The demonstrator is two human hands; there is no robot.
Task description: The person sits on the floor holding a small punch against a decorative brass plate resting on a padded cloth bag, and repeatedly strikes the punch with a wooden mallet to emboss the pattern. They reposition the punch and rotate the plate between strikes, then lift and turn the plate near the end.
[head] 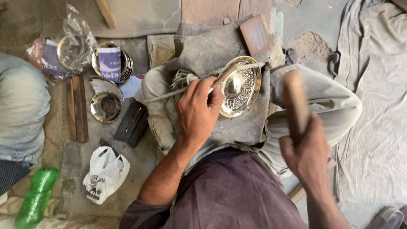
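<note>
On the lap cloth (203, 51), left hand (198, 111) holds punch (223, 76) slanted onto brass dish (240, 86); right hand (306, 153) grips mallet (295, 104), raised to dish's rt.

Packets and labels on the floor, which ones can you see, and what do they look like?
Clear plastic bag: top left, crinkled, over a round metal plate.
Paper label: purple and white rectangle on stacked metal plates.
White plastic bag: bottom left, crumpled, dark print.
Green bottle: bottom left corner, lying down, no label visible.
</note>
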